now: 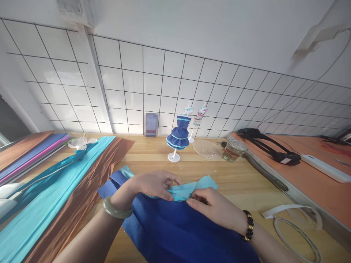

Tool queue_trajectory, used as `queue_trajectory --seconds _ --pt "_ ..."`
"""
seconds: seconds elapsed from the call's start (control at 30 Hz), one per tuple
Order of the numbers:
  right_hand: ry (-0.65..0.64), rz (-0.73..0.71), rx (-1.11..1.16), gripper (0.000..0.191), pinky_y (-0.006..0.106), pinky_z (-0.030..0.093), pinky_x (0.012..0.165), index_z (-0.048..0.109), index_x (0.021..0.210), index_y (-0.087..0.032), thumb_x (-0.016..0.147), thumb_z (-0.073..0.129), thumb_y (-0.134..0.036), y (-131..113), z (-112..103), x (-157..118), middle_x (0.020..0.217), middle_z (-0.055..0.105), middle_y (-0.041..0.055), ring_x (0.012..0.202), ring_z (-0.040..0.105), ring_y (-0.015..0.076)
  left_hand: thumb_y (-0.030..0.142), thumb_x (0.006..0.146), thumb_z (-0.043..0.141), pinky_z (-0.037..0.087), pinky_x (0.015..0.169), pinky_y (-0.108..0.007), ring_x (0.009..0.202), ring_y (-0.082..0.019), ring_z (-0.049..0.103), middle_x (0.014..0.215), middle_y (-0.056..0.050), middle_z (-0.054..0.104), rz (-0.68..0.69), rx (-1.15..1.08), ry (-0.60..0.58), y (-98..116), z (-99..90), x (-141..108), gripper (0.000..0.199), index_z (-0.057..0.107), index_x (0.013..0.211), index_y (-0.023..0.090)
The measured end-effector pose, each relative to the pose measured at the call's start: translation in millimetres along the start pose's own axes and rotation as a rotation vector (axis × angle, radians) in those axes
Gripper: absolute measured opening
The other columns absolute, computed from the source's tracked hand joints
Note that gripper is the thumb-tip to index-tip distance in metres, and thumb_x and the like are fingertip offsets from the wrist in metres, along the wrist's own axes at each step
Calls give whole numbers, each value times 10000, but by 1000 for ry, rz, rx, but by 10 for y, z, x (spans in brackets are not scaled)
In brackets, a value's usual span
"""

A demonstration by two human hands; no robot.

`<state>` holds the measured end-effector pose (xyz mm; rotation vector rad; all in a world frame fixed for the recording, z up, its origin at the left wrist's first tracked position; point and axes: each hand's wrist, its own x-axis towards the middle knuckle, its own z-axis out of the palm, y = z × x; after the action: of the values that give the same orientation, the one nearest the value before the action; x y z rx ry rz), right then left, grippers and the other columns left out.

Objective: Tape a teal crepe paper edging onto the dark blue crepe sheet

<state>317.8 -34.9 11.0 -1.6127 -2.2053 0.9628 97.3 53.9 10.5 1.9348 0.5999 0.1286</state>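
Observation:
A broad dark blue sheet (189,233), thin and paper-like, drapes over the wooden table's front part. Along its upper edge runs a light blue strip (183,190) of similar material. My left hand (152,184), with a pale green bangle at the wrist, pinches this edge with thumb and fingers. Close to its right, my right hand (211,206) has thumb and fingers closed on the same strip, which sticks out past them. A black beaded bracelet is on the right wrist. The sheet's lower end runs out of view.
A miniature blue dress (178,135) stands ahead on a white stand, two small patterned forms behind it. Right of it are a clear disc (207,150) and a cup (235,150). Turquoise (55,190) and brown sheets lie left; ring-shaped tape (298,239) and a black headset-like strap (268,146) lie right.

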Motion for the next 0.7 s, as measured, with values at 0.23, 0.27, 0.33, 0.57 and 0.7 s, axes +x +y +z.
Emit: queue_trajectory --seconds 0.23,0.27,0.33,0.57,0.7 --pt "-14 -5 19 396 231 261 489 444 635 -191 896 394 -485 9 4 36 576 379 -52 526 332 99 261 658 687 395 581 -227 670 -123 515 752 33 560 -18 -39 2 -4 -27 -12 506 536 1141 233" --pt "-19 -4 30 403 230 267 492 434 633 -193 896 388 -494 20 5 40 581 374 -52 529 328 99 257 651 691 391 575 -227 653 -119 501 717 44 531 -25 -33 9 1 -32 -16 522 532 1148 235" --pt "-28 -2 50 414 230 278 503 415 630 -195 896 380 -510 49 8 47 593 362 -53 536 320 100 249 642 696 391 573 -228 633 -114 483 669 61 475 -36 -28 23 8 -41 -20 578 504 1187 235" --pt "-54 -13 107 420 235 280 523 378 624 -194 898 375 -513 94 10 44 609 333 -56 557 310 98 243 639 695 417 622 -254 684 -136 524 703 56 489 -80 -21 17 8 -40 -21 705 402 1281 246" --pt "-58 2 92 418 234 251 500 371 614 -194 895 386 -502 89 18 46 596 326 -58 549 306 97 242 648 675 398 587 -238 663 -137 514 653 61 462 -68 26 28 30 -34 -22 600 480 1215 243"
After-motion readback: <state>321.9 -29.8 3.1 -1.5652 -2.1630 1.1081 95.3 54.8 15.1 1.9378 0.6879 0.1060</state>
